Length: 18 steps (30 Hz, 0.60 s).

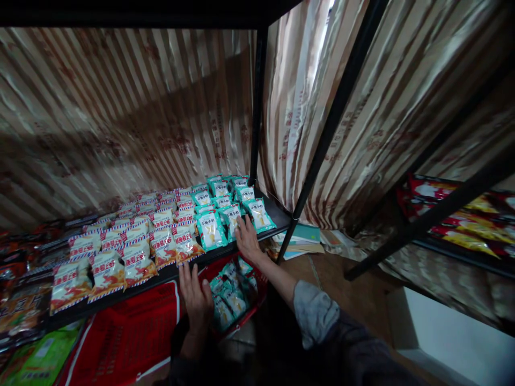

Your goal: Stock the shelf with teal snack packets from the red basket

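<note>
Teal snack bags (212, 230) stand in rows at the right end of a black shelf (277, 215). My right hand (247, 239) touches the front of a teal bag (233, 219) in the front row, its fingers spread over it. My left hand (196, 292) is at the shelf's front edge, fingers apart, just below a white and red snack bag (187, 242); it holds nothing. Below the shelf, between my forearms, a red basket (261, 287) contains more teal bags (235, 301).
White and red bags (139, 261) fill the shelf's middle, with dark packs (24, 311) at far left. A red sheet (124, 338) hangs below. Black posts (322, 155) rise at right, near another shelf of red and yellow packs (458, 214) and a white box (450, 332).
</note>
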### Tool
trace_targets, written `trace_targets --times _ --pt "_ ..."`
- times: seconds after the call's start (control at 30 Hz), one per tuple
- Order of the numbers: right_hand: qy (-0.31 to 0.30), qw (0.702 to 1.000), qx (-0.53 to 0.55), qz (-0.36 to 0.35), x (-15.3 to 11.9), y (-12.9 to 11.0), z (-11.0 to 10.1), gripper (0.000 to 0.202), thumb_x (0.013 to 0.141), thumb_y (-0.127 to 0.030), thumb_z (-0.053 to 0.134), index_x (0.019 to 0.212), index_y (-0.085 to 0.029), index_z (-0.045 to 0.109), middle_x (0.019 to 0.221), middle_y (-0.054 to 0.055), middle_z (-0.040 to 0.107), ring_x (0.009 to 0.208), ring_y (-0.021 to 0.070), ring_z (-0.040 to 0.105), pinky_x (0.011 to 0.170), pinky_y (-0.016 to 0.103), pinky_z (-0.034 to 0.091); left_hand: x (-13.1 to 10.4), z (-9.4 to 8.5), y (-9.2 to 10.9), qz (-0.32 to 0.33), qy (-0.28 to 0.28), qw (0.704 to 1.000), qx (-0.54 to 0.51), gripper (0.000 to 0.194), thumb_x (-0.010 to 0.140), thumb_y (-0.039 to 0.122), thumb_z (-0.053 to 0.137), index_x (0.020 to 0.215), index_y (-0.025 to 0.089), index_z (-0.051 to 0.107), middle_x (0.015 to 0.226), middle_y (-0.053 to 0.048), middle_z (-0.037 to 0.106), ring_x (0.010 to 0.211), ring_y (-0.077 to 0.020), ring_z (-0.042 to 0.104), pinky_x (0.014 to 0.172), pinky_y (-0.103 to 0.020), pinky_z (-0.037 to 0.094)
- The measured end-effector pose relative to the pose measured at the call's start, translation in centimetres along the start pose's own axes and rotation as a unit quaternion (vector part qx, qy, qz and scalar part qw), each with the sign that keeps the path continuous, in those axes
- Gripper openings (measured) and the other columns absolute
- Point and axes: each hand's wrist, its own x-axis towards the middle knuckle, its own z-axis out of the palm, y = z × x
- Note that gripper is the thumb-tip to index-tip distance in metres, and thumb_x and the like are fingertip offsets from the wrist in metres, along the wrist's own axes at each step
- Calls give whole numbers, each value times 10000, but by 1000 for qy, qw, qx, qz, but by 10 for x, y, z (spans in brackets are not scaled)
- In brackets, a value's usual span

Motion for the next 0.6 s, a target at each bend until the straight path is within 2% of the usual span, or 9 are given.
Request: trace_targets --times 0.13,0.3,0.47,0.6 --pt "-12 1000 10 -13 -3 2 4 482 916 -349 276 1316 -120 421 1398 176 340 1301 289 318 1039 483 317 -11 10 21 1 -24 1000 -4 471 851 165 401 1316 97 373 1427 -197 303 1366 -278 173 1062 -503 262" --pt "-22 999 19 -32 -3 7 3 476 913 -358 284 1294 -129 454 1388 154 375 1292 269 335 1046 466 323 -13 11 30 14 -58 998 -7 469 847 141 404 1313 98 378 1437 -189 289 1367 -272 168 1068 -494 260" --pt "-30 998 16 -47 -6 8 -6 470 911 -339 299 1311 -133 433 1418 155 337 1305 274 312 1039 481 323 -16 16 39 22 -76 997 -7 438 849 138 402 1283 78 409 1440 -192 282 1370 -266 155 1072 -488 254" --pt "-19 997 27 -76 -10 14 -23 470 910 -316 298 1321 -118 412 1451 151 276 1341 262 245 1059 468 299 -24 19 46 13 -102 995 -18 404 853 141 385 1250 91 443 1433 -179 302 1371 -250 163 1076 -483 252"
